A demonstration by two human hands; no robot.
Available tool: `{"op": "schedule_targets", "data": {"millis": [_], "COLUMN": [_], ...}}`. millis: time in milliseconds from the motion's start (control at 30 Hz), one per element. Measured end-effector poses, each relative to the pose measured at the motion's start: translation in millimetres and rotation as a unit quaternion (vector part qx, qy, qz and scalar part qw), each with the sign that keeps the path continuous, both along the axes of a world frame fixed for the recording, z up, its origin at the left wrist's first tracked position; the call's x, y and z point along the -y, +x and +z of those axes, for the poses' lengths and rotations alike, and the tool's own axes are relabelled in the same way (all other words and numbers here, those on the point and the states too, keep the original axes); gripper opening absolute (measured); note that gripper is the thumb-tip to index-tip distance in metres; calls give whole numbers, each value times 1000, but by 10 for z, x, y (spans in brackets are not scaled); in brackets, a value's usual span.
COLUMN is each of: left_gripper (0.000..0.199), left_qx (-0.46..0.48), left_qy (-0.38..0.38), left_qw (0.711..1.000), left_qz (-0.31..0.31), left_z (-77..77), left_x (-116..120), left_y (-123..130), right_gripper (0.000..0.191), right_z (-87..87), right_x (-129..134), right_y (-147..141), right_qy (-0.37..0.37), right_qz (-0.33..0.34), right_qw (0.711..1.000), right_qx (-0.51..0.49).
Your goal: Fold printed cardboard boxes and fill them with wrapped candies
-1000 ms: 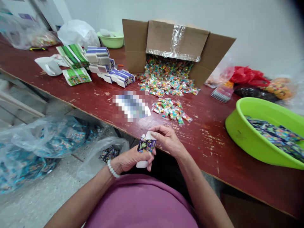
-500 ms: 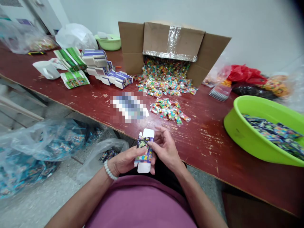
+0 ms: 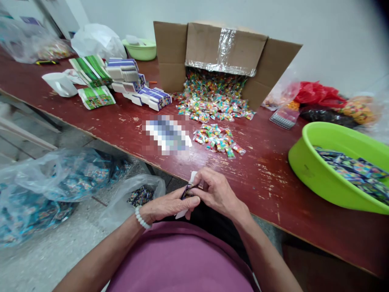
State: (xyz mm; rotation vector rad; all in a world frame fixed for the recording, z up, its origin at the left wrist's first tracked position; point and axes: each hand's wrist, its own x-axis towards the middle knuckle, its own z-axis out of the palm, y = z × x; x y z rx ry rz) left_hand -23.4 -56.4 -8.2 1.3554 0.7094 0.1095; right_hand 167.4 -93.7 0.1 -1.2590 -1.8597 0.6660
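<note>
Near the table's (image 3: pixel 258 178) edge, left and right fingers (image 3: pixel 192 199) pinching a small carton (image 3: pixel 186 194), wrapped candies (image 3: pixel 217 138) beyond

2 hands meet at lower centre, fingers curled: left hand (image 3: pixel 173 205), right hand (image 3: pixel 217 192); 2 forearms angle up from the bottom edge.

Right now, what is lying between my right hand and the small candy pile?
In the head view, bare red tabletop lies between right hand and small candy pile.

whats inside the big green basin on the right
The green basin holds a pile of dark, colorful printed packets. Whatever lies beneath the top ones, and the basin's bottom, is covered.
</note>
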Motion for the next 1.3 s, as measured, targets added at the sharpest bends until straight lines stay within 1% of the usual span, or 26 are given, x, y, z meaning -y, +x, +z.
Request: {"op": "schedule_targets", "data": {"millis": [67,133,233,300,400,433,467,500,533,567,600,633,700,733,800,867,900,1000,1067,1100,1133,1167,1200,1300], "left_gripper": [47,44,41,38,24,21,20,21,24,28,32,35,38,37,34,31,32,50,62,65,66,65,62,50], "left_qx": [1,13,38,54,57,50,43,38,37,40,48,58,70,71,72,84,96,128,133,130,126,121,116,96], "left_qy": [-18,-30,-36,-40,-39,-35,-32,-29,-29,-33,-36,-39,-41,-36,-6,31,44,54,68,81,94,107,119,150], "left_qw": [1000,999,998,997,997,997,999,998,996,991,986,982,976,976,977,976,972,950,936,933,931,930,930,930], "left_qz": [-17,-30,-21,-27,-47,-36,-9,32,79,120,154,177,202,205,201,200,211,281,318,327,330,330,328,322], "left_z": [-48,-77,-81,-70,-55,-52,-50,-49,-49,-51,-53,-57,-69,-76,-92,-106,-112,-122,-124,-124,-125,-126,-129,-144], "left_x": [-18,-48,-83,-82,-51,-39,-28,-19,-12,-7,-3,0,-1,-5,-18,-29,-28,13,60,81,97,106,107,82], "left_y": [-21,-24,17,54,87,92,95,98,105,115,129,146,182,196,205,191,179,150,148,150,153,154,153,133], "right_gripper": [16,13,8,11,18,18,18,20,24,28,30,26,11,16,28,29,29,26,22,29,39,45,45,28], "right_z": [12,34,65,72,57,45,31,13,-9,-35,-64,-97,-169,-202,-255,-279,-282,-283,-298,-312,-329,-346,-363,-397], "right_x": [7,25,49,49,33,28,24,22,19,15,10,5,-5,-7,-4,7,12,20,17,16,14,13,13,11], "right_y": [19,38,66,86,106,104,97,84,65,41,14,-14,-66,-85,-99,-83,-69,-55,-95,-128,-164,-200,-232,-274], "right_qy": [-9,-37,-90,-122,-176,-183,-174,-149,-115,-83,-64,-62,-91,-106,-119,-123,-127,-137,-143,-146,-148,-145,-137,-107], "right_qz": [33,60,85,106,152,148,121,71,7,-55,-93,-106,-88,-81,-101,-136,-146,-154,-160,-166,-171,-173,-169,-140], "right_qw": [999,997,992,987,970,968,972,980,988,990,988,986,979,974,964,959,959,961,950,940,927,917,910,905], "right_qx": [-24,-28,-2,1,-67,-91,-106,-109,-105,-100,-102,-115,-159,-183,-215,-216,-207,-187,-227,-261,-298,-330,-354,-388]}}
